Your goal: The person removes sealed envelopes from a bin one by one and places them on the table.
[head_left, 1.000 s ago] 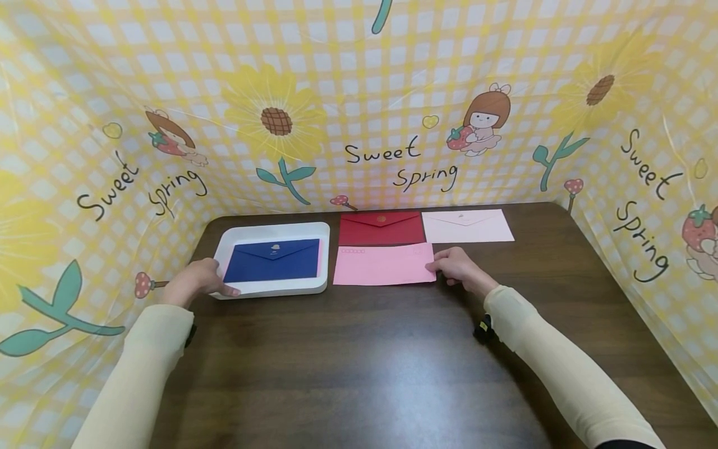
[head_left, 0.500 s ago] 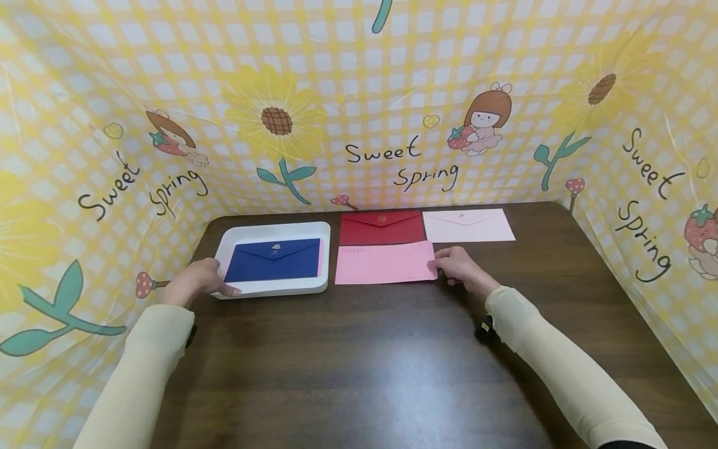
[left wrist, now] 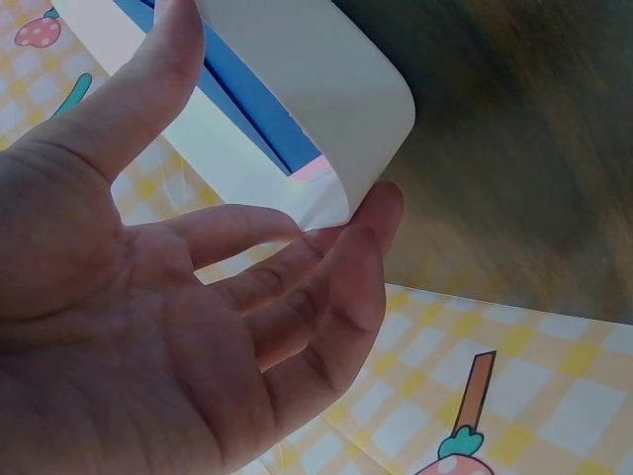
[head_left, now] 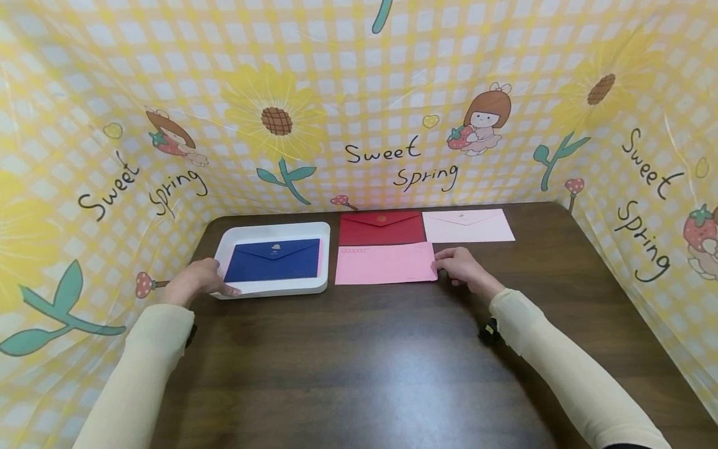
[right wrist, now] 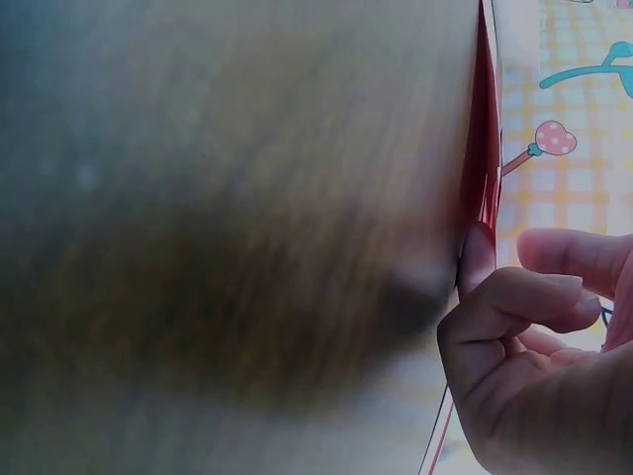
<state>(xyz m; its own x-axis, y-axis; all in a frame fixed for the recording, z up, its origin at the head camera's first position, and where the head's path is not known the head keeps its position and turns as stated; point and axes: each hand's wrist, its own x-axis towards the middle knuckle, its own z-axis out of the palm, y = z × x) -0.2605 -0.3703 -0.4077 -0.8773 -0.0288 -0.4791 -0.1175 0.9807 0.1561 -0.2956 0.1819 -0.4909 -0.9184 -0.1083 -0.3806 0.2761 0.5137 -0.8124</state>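
My left hand (head_left: 197,279) grips the white tray (head_left: 322,285) at its near left corner. In the left wrist view the thumb lies over one side of the tray and the other fingers are bent about the corner. Inside the tray lies a navy envelope (head_left: 275,262) with a pink edge showing at its right. A pink envelope (head_left: 384,265) lies flat to the right of the tray. At its right edge is my right hand (head_left: 462,268), fingertips right beside the paper, fingers loosely bent with nothing between them.
Behind the pink envelope lies a red envelope (head_left: 381,229), its flap facing up. A pale pink envelope (head_left: 468,226) sits to the right of that one. The brown wooden table (head_left: 336,362) is walled in by a yellow checked cloth (head_left: 359,93).
The pink envelope has shifted slightly right and back. My right hand has let go of its edge and drawn a little to the right. The left hand stays at the tray.
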